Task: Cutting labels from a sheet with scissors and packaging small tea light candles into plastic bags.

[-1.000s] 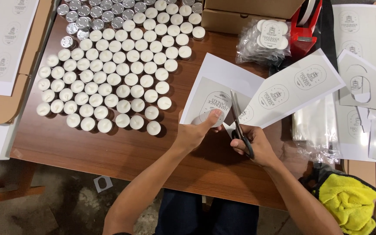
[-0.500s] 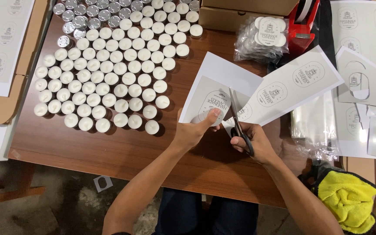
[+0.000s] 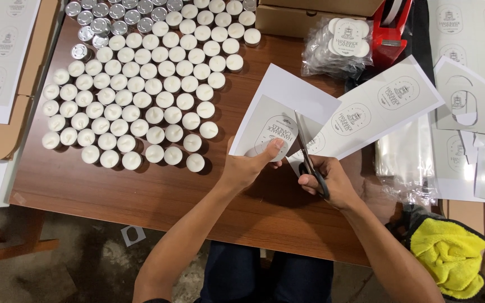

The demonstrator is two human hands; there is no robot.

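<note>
My left hand (image 3: 249,166) pinches the near edge of a printed sheet of oval labels (image 3: 287,106), thumb pressed on one grey label. My right hand (image 3: 329,179) grips black-handled scissors (image 3: 307,152), their blades pointing away from me and closed into the sheet between the left part and the long strip of labels (image 3: 380,106) that fans out to the right. Both hands hover just above the brown wooden table (image 3: 141,191).
Several rows of white tealight candles (image 3: 141,90) cover the table's left half, with empty metal cups at the far left. A bag of packed candles (image 3: 341,47), a red tape dispenser (image 3: 391,31), cardboard boxes, clear bags, cut label sheets (image 3: 472,106) and a yellow cloth (image 3: 450,258) lie around.
The scissors have advanced slightly further into the sheet and the view has shifted a little; both hands keep their grips.
</note>
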